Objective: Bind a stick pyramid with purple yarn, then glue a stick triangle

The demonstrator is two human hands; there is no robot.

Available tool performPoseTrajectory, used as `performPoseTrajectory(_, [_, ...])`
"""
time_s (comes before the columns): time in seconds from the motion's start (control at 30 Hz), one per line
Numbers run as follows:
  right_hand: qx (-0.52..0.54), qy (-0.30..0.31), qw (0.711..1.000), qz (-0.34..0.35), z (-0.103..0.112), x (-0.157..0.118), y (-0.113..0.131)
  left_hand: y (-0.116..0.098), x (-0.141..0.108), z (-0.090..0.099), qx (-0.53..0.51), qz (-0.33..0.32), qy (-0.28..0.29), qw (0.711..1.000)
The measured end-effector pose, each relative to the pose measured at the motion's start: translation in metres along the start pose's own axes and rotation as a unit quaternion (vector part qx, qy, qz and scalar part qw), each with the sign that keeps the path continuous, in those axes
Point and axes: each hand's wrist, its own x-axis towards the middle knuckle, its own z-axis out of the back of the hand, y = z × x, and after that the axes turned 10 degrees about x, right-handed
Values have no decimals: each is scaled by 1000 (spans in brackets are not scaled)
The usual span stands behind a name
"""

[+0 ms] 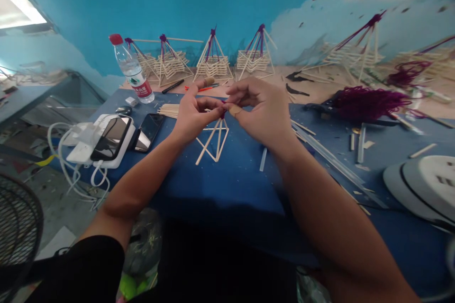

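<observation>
A small pyramid frame of thin wooden sticks (219,144) stands on the blue table, its tip bound with purple yarn (223,112). My left hand (194,112) pinches the bound tip from the left, thumb and index finger together. From the right, my right hand (261,109) meets it at the same spot, thumb and index finger closed on the purple yarn. Tan tape wraps a finger of the left hand and the right thumb. The exact strand between the fingertips is mostly hidden. Behind my left hand lies a bundle of loose sticks (168,110).
Several finished stick pyramids (213,64) line the wall. At left are a water bottle (137,75), a phone (149,131) and a white power strip with cables (106,139). At right lie a purple yarn heap (369,102), clear strips (327,154) and a round white device (426,189).
</observation>
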Motion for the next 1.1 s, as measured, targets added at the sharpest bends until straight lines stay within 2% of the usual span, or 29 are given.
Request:
performPoseTrajectory(0.17, [12,6,1000,-24,0,-1,2,-4,1,1,-12,41,-35,998])
performPoseTrajectory(0.33, [43,2,998,-34,-1,-2,3,-2,4,5,-50,78,-23,995])
performPoseTrajectory(0.53, [24,8,1000,-18,-3,-4,2,-4,5,5,-74,100,-26,992])
performPoseTrajectory(0.73, [16,18,1000,19,-4,-6,-1,-10,7,6,-106,158,4,982])
performPoseTrajectory(0.97, [61,2,998,3,-3,-3,0,-11,8,13,-124,173,45,976])
performPoseTrajectory(1.1, [88,7,996,-30,-2,0,-5,-8,9,17,-126,170,63,975])
